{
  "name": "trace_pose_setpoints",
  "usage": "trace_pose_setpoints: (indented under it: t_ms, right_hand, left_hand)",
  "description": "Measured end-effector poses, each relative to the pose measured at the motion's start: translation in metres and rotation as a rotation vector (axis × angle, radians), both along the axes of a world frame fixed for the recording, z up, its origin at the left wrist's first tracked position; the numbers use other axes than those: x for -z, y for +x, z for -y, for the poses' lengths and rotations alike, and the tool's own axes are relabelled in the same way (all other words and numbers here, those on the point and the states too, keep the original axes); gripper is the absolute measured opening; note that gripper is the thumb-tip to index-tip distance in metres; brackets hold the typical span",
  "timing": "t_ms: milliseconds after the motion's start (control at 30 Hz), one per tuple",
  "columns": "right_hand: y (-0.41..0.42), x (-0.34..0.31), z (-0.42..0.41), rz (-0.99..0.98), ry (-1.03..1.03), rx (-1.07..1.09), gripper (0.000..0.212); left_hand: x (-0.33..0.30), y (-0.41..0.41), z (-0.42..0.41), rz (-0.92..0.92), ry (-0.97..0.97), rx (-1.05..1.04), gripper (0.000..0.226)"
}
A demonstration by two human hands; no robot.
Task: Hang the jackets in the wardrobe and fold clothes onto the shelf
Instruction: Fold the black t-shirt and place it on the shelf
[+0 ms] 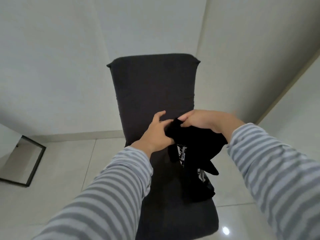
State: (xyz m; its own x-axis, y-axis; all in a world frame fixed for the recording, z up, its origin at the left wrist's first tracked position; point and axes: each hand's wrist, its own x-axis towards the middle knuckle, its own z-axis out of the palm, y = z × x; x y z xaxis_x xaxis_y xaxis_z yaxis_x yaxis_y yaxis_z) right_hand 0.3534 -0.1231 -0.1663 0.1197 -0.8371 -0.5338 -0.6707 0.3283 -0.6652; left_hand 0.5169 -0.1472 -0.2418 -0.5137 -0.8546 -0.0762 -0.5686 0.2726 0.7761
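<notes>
Crumpled black printed garment (194, 148) hung above seat of dark grey fabric chair (152, 87). Right hand (202, 121) pinched top edge; left hand (156, 131) gripped left side. Step looked like pickup (wardrobe, shelf unseen). Next: shake flat, find shoulders.

Looks like a room in a home, sparsely furnished. Plain pale walls (52, 49) meet in a corner behind a dark fabric-covered chair (152, 87) with a tall back, the cover stretched over its top corners. Floor (65, 163) is large glossy light tiles with thin grout lines, a ceiling light reflected as a bright spot near the chair's base. Low pale skirting (78, 134) runs along the wall foot. At left, a black-framed panel (32, 163) leans or stands by the wall, possibly a mirror; can't tell which. A person in a striped long-sleeve top holds a black garment (194, 144) over the chair, which fits domestic clothes sorting.
</notes>
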Motion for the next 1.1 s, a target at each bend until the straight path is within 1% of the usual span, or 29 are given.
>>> trace_pose_setpoints:
  t_ms: [100,200,233,267,300,367,400,467,533,600,667,733,800,833,900,967,1000,1033,1100]
  right_hand:
    - [-0.009,-0.066,-0.02,-0.037,-0.069,-0.003,0.028]
    - [-0.016,-0.128,-0.043,-0.005,-0.148,0.042,0.014]
    - [-0.02,-0.147,-0.051,-0.023,-0.161,0.03,0.009]
    - [-0.024,-0.164,-0.058,-0.071,-0.177,0.005,0.008]
    - [-0.029,-0.177,-0.062,-0.156,-0.207,-0.019,0.014]
    - [-0.038,-0.199,-0.069,-0.342,-0.315,-0.006,0.023]
    - [-0.041,-0.207,-0.072,-0.403,-0.374,0.02,0.025]
    - [-0.046,-0.22,-0.076,-0.466,-0.467,0.064,0.024]
    - [-0.05,-0.229,-0.081,-0.513,-0.532,0.091,0.018]
    - [-0.055,-0.231,-0.084,-0.578,-0.585,0.113,0.015]
    - [-0.062,-0.229,-0.087,-0.635,-0.621,0.142,0.02]
    - [-0.068,-0.223,-0.089,-0.638,-0.653,0.174,0.025]
    - [-0.07,-0.217,-0.09,-0.587,-0.705,0.201,0.026]
    - [-0.069,-0.214,-0.09,-0.519,-0.738,0.222,0.028]
    - [-0.063,-0.21,-0.088,-0.31,-0.786,0.278,0.03]
    - [-0.055,-0.208,-0.084,-0.068,-0.807,0.33,0.025]
    - [-0.05,-0.208,-0.082,0.021,-0.818,0.349,0.021]
    - [-0.044,-0.209,-0.08,0.067,-0.831,0.361,0.017]
    - [-0.036,-0.212,-0.076,0.066,-0.867,0.369,0.016]
  left_hand:
    - [-0.06,-0.01,-0.01,-0.078,-0.033,0.041,0.043]
    - [-0.111,-0.009,-0.018,-0.137,-0.075,-0.014,0.019]
    - [-0.127,-0.007,-0.02,-0.173,-0.093,-0.04,0.013]
    - [-0.143,-0.005,-0.022,-0.199,-0.119,-0.057,0.007]
    - [-0.16,-0.003,-0.024,-0.211,-0.151,-0.062,0.006]
    - [-0.195,0.001,-0.027,-0.211,-0.205,-0.065,0.016]
    - [-0.213,0.003,-0.028,-0.205,-0.221,-0.073,0.022]
    - [-0.247,0.01,-0.032,-0.162,-0.245,-0.09,0.032]
    - [-0.276,0.019,-0.037,-0.139,-0.242,-0.108,0.042]
    - [-0.296,0.031,-0.041,-0.178,-0.24,-0.133,0.038]
    - [-0.307,0.044,-0.045,-0.169,-0.305,-0.174,0.025]
    - [-0.311,0.058,-0.048,-0.167,-0.344,-0.236,0.017]
    - [-0.314,0.073,-0.049,-0.156,-0.313,-0.284,0.012]
    - [-0.314,0.079,-0.05,-0.119,-0.3,-0.298,0.011]
    - [-0.314,0.09,-0.05,-0.042,-0.297,-0.324,0.011]
    - [-0.312,0.098,-0.051,-0.03,-0.292,-0.351,0.011]
    - [-0.312,0.101,-0.052,-0.033,-0.294,-0.359,0.01]
    - [-0.311,0.103,-0.053,-0.036,-0.297,-0.365,0.011]
    - [-0.311,0.108,-0.055,-0.032,-0.307,-0.362,0.017]
